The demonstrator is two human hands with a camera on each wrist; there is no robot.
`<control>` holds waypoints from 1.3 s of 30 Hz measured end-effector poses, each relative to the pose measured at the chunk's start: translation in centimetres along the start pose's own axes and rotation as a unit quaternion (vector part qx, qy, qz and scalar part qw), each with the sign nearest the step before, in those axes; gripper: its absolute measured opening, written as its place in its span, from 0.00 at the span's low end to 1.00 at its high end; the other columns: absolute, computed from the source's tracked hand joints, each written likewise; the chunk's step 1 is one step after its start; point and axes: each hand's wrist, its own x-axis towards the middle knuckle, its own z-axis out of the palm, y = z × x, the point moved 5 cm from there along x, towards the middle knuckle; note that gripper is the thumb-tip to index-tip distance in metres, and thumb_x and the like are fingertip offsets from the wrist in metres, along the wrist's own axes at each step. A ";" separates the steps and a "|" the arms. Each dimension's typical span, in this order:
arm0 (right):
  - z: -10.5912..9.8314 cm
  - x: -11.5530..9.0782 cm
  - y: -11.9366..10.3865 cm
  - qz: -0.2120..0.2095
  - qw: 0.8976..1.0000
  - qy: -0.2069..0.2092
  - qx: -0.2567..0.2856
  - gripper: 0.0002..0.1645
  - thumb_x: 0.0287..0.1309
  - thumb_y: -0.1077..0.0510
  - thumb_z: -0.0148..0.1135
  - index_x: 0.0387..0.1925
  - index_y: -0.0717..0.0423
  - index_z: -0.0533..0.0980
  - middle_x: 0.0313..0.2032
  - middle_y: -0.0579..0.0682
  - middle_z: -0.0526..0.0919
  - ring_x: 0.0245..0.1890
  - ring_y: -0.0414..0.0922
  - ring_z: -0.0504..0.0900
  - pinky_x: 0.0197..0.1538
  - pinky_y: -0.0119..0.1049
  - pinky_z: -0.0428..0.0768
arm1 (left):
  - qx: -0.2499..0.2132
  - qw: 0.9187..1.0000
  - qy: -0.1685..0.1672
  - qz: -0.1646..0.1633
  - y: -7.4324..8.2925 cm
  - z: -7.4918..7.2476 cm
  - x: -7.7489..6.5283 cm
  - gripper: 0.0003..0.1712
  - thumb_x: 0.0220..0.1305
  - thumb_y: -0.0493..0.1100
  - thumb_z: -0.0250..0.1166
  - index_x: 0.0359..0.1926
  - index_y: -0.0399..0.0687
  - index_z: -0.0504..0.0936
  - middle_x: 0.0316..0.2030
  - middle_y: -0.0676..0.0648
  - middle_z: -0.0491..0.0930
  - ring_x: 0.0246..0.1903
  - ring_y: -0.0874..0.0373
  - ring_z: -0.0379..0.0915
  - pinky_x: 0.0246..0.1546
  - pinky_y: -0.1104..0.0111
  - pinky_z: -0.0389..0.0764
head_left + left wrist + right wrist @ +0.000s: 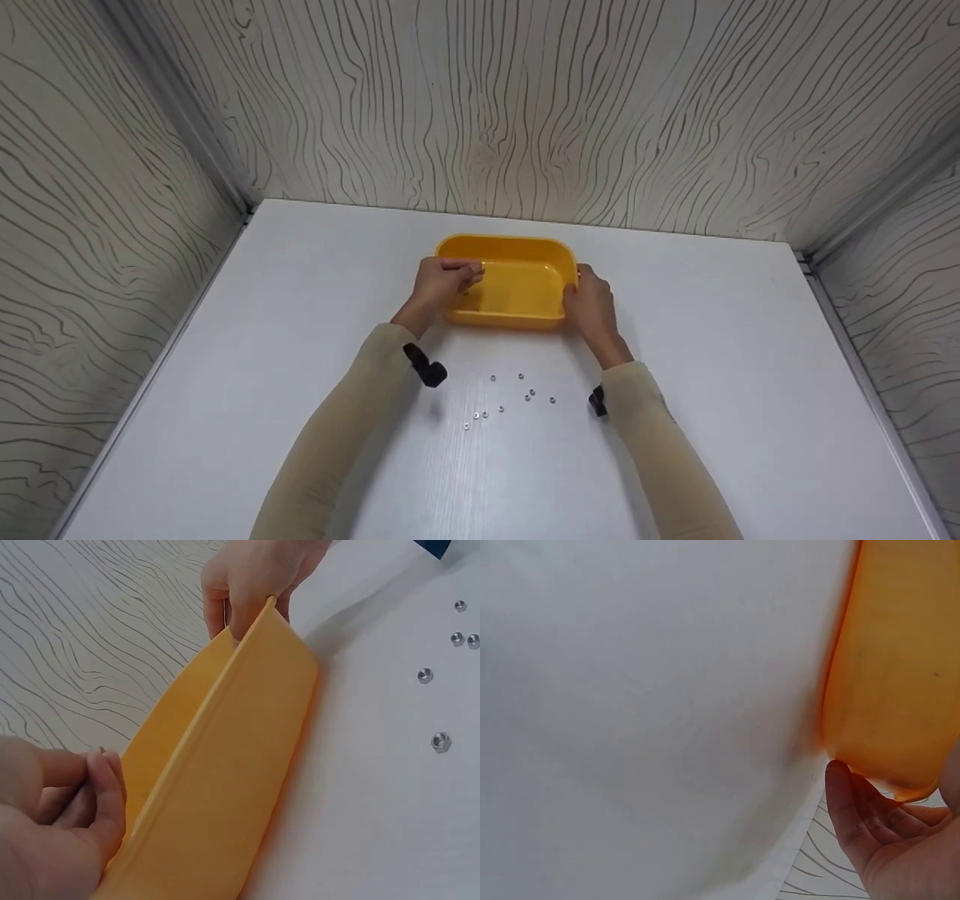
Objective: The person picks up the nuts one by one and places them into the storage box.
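A yellow plastic bin (517, 322) stands on the white table. My left hand (441, 283) is over its left end, thumb and fingertips pinched together. A tiny piece of what looks like a nut barely shows at those fingertips; the fingers hide most of it. My right hand (594, 306) grips the bin's right end, thumb inside the rim and fingers around the outside, as the right wrist view partly shows. Several small metal hex nuts (441, 742) lie scattered on the table in front of the bin. Tiny dark spots by the bin's inner left side are too small to identify.
The white table (300, 300) extends around the bin on all sides. Behind it rises a wood-grain patterned wall (480, 112), with similar panels left and right. Black wrist cameras (426, 366) sit on both sleeves, near the loose nuts.
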 end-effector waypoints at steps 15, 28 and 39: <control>0.1 -0.1 -0.1 -0.004 1.000 -0.001 0.004 0.28 0.76 0.63 0.49 0.73 0.66 0.65 0.61 0.62 0.82 0.51 0.52 0.81 0.62 0.48 0.82 | 0.018 1.000 0.012 -0.014 0.3 0.4 0.0 0.10 0.73 0.39 0.67 0.48 0.38 0.91 0.41 0.44 0.90 0.47 0.47 0.88 0.59 0.56 0.86; 0.0 -0.1 0.0 0.004 1.000 -0.003 -0.002 0.28 0.76 0.64 0.48 0.74 0.66 0.64 0.61 0.62 0.82 0.50 0.52 0.81 0.60 0.48 0.83 | 0.219 0.968 0.018 0.125 2.8 0.1 -3.6 0.09 0.71 0.39 0.68 0.47 0.43 0.91 0.42 0.46 0.89 0.38 0.56 0.82 0.44 0.69 0.89; 0.0 -0.1 -0.2 0.000 1.000 -0.001 -0.003 0.29 0.75 0.65 0.49 0.74 0.68 0.64 0.61 0.65 0.82 0.49 0.52 0.81 0.58 0.48 0.83 | 0.456 0.836 -0.068 0.296 0.9 0.9 -11.5 0.12 0.68 0.39 0.69 0.50 0.45 0.90 0.48 0.46 0.87 0.44 0.54 0.85 0.48 0.62 0.88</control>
